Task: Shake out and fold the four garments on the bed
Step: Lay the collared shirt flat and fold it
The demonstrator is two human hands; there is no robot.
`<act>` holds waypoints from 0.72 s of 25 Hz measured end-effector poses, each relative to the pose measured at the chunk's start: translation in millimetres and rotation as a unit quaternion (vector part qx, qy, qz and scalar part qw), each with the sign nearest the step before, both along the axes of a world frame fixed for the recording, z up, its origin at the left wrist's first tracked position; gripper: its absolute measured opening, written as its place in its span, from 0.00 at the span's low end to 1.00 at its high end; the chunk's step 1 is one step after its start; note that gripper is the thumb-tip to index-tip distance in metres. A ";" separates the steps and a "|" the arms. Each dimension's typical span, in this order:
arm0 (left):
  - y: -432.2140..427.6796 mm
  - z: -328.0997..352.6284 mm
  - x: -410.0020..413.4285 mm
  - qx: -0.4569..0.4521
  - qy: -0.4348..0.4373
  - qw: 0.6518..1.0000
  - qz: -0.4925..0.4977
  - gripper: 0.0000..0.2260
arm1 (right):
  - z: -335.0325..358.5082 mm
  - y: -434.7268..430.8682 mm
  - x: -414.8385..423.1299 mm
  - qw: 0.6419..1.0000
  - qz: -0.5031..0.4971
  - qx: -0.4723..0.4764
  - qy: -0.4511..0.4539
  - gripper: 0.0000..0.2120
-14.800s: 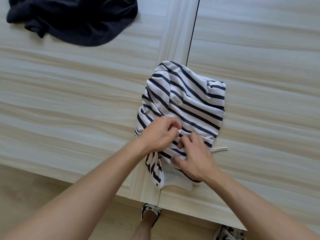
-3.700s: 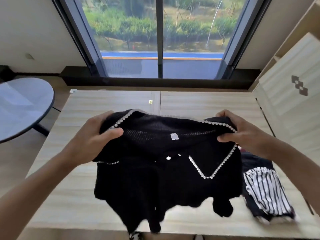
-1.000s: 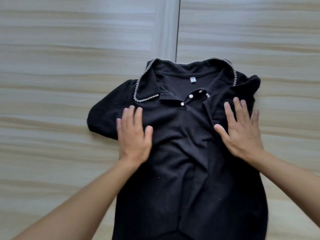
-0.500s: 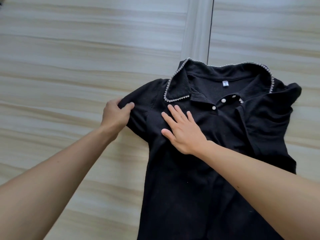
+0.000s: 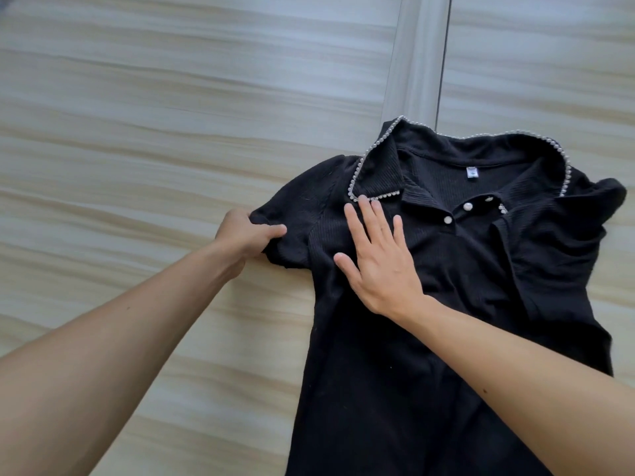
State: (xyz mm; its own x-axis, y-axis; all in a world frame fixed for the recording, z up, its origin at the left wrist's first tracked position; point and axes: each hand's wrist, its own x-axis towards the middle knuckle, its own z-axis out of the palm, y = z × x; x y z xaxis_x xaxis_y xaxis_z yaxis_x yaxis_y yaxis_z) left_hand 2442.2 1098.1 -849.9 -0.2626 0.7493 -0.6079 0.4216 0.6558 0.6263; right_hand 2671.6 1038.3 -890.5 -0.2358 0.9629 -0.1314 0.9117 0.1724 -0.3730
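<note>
Left grip (image 5: 242,235), head view, pinches the edge of a sleeve (image 5: 302,214) of the black polo shirt (image 5: 395,389), left of the pearl-trimmed collar (image 5: 381,170); right grip (image 5: 381,266), fingers (image 5: 369,225) straight and spread, presses flat on the shirt front just below that collar; shirt lies face up on the bed (image 5: 171,132); other sleeve (image 5: 584,214), right of the collar, bunched.

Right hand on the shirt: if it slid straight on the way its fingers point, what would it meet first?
The collar: the right hand lies flat on the shirt, its fingertips nearly at the collar's pearl trim.
</note>
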 end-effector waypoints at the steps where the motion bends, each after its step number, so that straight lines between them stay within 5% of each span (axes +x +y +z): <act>1: 1.5 6.1 2.3 0.016 0.037 0.999 -0.011 0.12 | -0.3 -1.1 -0.6 1.000 0.008 -0.004 -0.012 0.35; 4: 6.2 39.0 18.1 0.086 0.057 0.993 -0.050 0.04 | 4.7 -1.5 -0.3 0.996 0.017 -0.080 -0.032 0.35; 7: 12.2 83.5 55.4 0.158 0.106 0.973 -0.133 0.06 | 25.6 1.9 9.5 0.982 -0.070 -0.107 0.141 0.34; 10: 20.2 121.0 112.4 0.115 -0.113 0.973 -0.165 0.13 | 55.0 3.1 42.5 0.914 -0.245 -0.076 0.313 0.27; 12: 18.8 119.6 142.1 0.081 -0.171 0.961 -0.203 0.08 | 68.6 2.4 78.3 0.822 -0.392 -0.091 0.404 0.19; 14: 10.2 88.7 154.9 0.122 -0.055 0.951 -0.280 0.06 | 71.9 -3.6 112.1 0.691 -0.489 -0.166 0.506 0.17; 15: 2.6 68.6 156.4 0.129 0.008 0.935 -0.330 0.08 | 71.6 -9.2 123.9 0.654 -0.500 -0.209 0.528 0.20; 18: -30.4 24.6 158.0 0.091 0.109 0.891 -0.431 0.20 | 60.8 -24.1 136.8 0.678 -0.461 -0.281 0.499 0.32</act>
State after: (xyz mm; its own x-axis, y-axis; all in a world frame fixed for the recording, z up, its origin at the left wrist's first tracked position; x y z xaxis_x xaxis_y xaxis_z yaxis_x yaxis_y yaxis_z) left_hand 2600.2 1067.7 -825.3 0.3616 0.8108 -0.4603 0.8439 -0.0747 0.5313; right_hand 2808.4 1014.2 -829.7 0.1920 0.6252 -0.7565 -0.2188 -0.7241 -0.6540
